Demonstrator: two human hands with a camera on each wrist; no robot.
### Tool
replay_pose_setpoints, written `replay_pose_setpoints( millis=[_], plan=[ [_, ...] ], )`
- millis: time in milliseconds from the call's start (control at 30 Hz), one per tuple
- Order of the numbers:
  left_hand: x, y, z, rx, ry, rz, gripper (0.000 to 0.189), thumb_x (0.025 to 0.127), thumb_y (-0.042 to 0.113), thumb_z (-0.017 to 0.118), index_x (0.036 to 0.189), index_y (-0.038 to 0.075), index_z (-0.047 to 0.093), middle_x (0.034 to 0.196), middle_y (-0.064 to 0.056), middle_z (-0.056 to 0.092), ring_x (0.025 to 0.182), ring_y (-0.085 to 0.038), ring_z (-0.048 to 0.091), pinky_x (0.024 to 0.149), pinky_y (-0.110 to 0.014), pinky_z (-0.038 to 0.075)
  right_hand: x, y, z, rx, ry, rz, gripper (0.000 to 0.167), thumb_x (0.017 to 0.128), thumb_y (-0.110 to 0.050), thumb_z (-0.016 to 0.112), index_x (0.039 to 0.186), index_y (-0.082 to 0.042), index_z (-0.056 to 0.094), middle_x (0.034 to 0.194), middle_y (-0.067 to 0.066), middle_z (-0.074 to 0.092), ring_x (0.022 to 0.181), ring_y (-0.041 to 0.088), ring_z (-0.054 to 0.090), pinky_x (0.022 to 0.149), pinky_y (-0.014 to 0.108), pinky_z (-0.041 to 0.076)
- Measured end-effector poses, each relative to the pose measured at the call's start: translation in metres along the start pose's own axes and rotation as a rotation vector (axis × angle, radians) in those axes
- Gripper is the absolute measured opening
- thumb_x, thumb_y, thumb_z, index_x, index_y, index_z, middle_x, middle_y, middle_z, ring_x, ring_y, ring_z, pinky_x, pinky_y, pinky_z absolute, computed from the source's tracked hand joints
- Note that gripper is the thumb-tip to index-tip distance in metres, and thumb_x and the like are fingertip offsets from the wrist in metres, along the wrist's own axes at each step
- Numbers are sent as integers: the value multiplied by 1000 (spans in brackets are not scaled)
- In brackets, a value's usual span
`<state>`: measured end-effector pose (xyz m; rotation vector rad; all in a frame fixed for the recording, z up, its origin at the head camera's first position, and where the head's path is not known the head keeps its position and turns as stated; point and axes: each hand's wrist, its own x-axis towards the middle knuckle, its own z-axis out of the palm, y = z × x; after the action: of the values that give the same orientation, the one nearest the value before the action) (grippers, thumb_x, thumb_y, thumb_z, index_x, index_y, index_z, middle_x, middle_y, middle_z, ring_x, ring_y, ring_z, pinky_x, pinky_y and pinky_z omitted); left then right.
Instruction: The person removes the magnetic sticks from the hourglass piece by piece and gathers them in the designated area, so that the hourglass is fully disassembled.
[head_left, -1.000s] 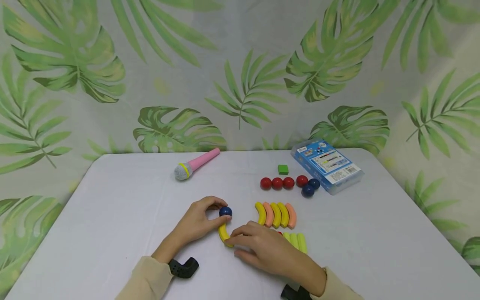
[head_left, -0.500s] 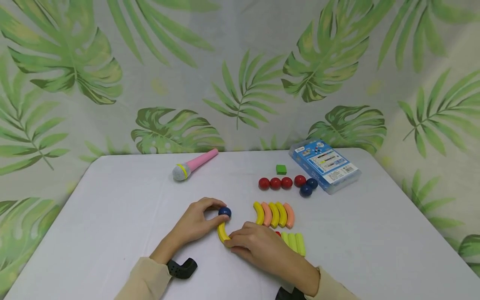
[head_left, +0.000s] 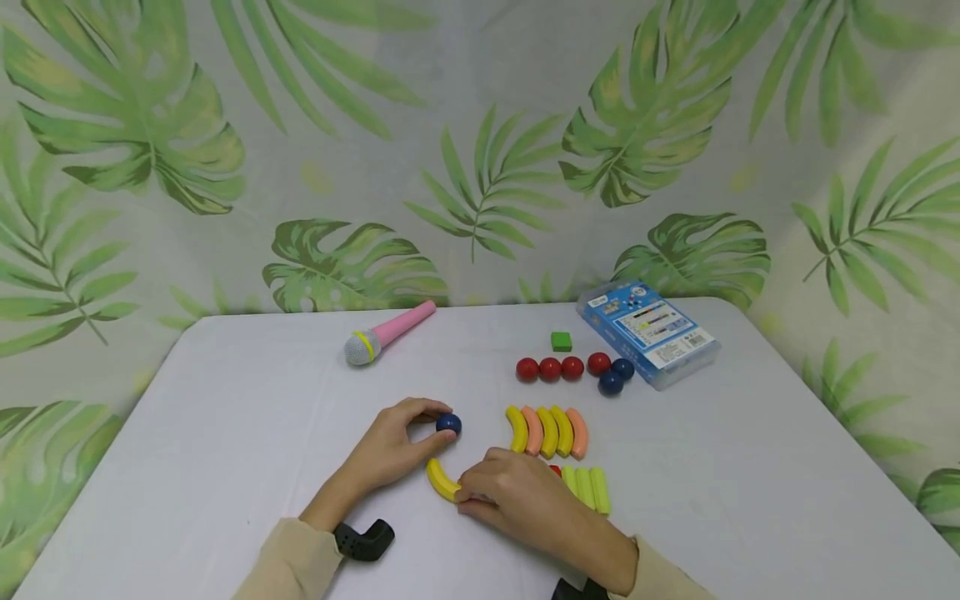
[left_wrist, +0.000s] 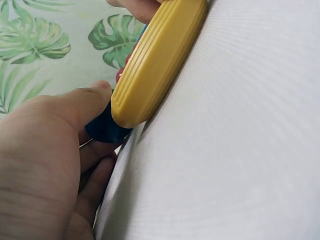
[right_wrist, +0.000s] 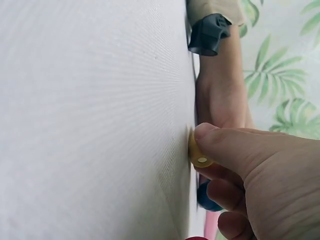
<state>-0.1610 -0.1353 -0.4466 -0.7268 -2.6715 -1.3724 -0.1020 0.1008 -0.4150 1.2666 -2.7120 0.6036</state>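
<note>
My left hand (head_left: pixel 405 446) holds a dark blue ball (head_left: pixel 448 424) between thumb and fingers on the white table. My right hand (head_left: pixel 525 500) pinches one end of a curved yellow magnetic stick (head_left: pixel 441 481), whose far end points up and left. A pale round spot shows on the pinched end of this stick (right_wrist: pixel 202 160) in the right wrist view. In the head view a small gap separates ball and stick. From the left wrist, the ribbed yellow stick (left_wrist: pixel 155 65) partly covers the blue ball (left_wrist: pixel 107 125).
Right of my hands lie a row of yellow and orange curved sticks (head_left: pixel 548 432) and several light green straight sticks (head_left: pixel 586 488), partly hidden. Behind are red balls (head_left: pixel 550 369), two blue balls (head_left: pixel 611 382), a green block (head_left: pixel 561 342), a clear box (head_left: pixel 652 333) and a pink toy microphone (head_left: pixel 390 333).
The yellow stick's upper end has come away from the blue ball and swung left and down, its other end still pinched by my right hand. My left hand and the ball stay put.
</note>
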Motion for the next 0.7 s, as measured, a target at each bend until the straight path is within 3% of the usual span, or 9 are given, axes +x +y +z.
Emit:
replay_pose_setpoints(
  millis=[267,533,700],
  plan=[
    [1,-1,1,17,1,8,35,93,36,78,123,20,72,120,5,72,117,-15,67,104,-40,53,1,2,-8,15,-87,130,23,91,-32,81,113,-26,78,90,-18,69,73,-2,48,60,12,42],
    [0,-1,1,16,4,13,35,93,34,79,123,19,72,120,3,72,115,-15,68,103,-40,54,-2,11,-22,116,-90,137,22,91,-25,82,112,-25,79,102,-17,73,87,1,57,74,16,52],
    [0,-1,1,17,5,1,34,92,33,80,123,19,72,119,3,72,115,-14,68,103,-39,54,-4,23,-38,227,-38,164,21,91,-18,81,110,-24,77,103,-15,71,88,7,60,78,21,56]
  ],
)
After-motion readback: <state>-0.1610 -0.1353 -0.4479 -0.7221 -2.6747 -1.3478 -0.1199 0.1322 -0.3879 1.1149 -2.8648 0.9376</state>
